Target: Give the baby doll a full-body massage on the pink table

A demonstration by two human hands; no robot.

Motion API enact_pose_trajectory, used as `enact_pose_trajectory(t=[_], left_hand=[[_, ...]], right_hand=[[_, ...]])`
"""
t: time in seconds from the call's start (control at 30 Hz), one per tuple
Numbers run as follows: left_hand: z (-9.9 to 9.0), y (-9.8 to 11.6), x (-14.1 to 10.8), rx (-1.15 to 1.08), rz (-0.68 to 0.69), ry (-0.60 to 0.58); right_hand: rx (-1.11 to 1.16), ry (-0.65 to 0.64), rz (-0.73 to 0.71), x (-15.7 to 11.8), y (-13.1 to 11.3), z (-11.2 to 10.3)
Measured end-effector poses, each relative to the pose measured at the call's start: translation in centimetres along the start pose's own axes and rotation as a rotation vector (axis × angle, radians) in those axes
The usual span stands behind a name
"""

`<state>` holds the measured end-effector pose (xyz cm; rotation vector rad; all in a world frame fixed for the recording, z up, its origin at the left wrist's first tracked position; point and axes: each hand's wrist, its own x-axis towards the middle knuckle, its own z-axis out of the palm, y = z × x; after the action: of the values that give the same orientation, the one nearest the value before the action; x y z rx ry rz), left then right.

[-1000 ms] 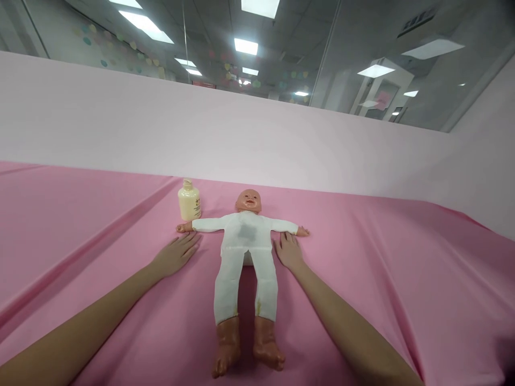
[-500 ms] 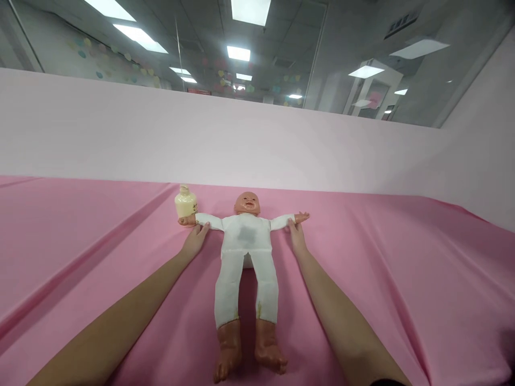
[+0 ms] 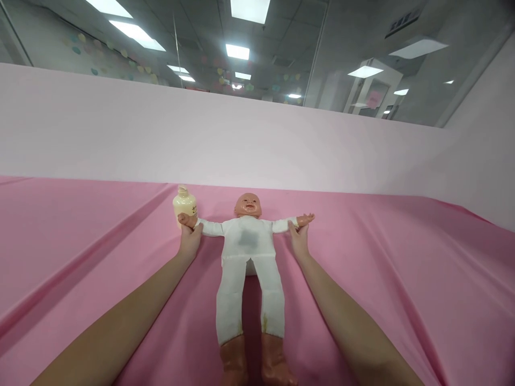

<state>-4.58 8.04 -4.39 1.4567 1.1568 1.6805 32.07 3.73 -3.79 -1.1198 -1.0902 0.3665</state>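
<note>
A baby doll [image 3: 248, 236] with a white cloth body lies on its back on a pink sheet [image 3: 120, 230], head away from me and arms stretched out sideways. My left hand [image 3: 190, 239] is closed around the doll's arm at the left, near its wrist. On the other side, my right hand [image 3: 299, 239] grips the other arm by the wrist, thumb on top. Fingers under the doll's arms are partly hidden. Just behind the doll's left-side hand stands a pale yellow bottle [image 3: 185, 203], partly covered by that hand. The doll's feet run to the lower edge of the view.
A white wall panel [image 3: 241, 145] rises behind the sheet, with a glass window [image 3: 261, 64] above it. Folds run through the sheet on both sides. Another white wall [image 3: 483, 155] stands at the right.
My left hand has moved outward along the doll's arm and now closes near its wrist. The doll's arms reach slightly wider, and its legs sit lower in view.
</note>
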Motion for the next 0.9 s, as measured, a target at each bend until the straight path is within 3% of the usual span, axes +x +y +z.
enact_pose_trajectory(t=[0.13, 0.27, 0.37, 0.5, 0.73, 0.83, 0.9], left_hand=[[-0.2, 0.3, -0.1, 0.14, -0.004, -0.004], [0.2, 1.5, -0.8, 0.438, 0.214, -0.284], [1.1, 2.2, -1.6, 0.625, 0.379, -0.417], [2.3, 2.6, -2.6, 0.741, 0.499, -0.612], [2.8, 2.7, -3.2, 0.824, 0.499, -0.578], [2.4, 2.5, -3.0, 0.639, 0.361, -0.499], [2.1, 2.3, -2.8, 0.482, 0.235, -0.417]], right_hand=[[-0.115, -0.047, -0.076, 0.0, 0.1, -0.1], [-0.357, -0.248, -0.222, -0.4, -0.5, 0.3], [-0.563, -0.438, -0.371, -1.3, -1.4, 1.1], [-0.629, -0.634, -0.487, -2.4, -2.0, 2.0], [-0.552, -0.678, -0.453, -2.7, -2.2, 1.7], [-0.405, -0.634, -0.374, -2.6, -2.2, 1.5], [-0.311, -0.544, -0.241, -2.3, -1.8, 1.3]])
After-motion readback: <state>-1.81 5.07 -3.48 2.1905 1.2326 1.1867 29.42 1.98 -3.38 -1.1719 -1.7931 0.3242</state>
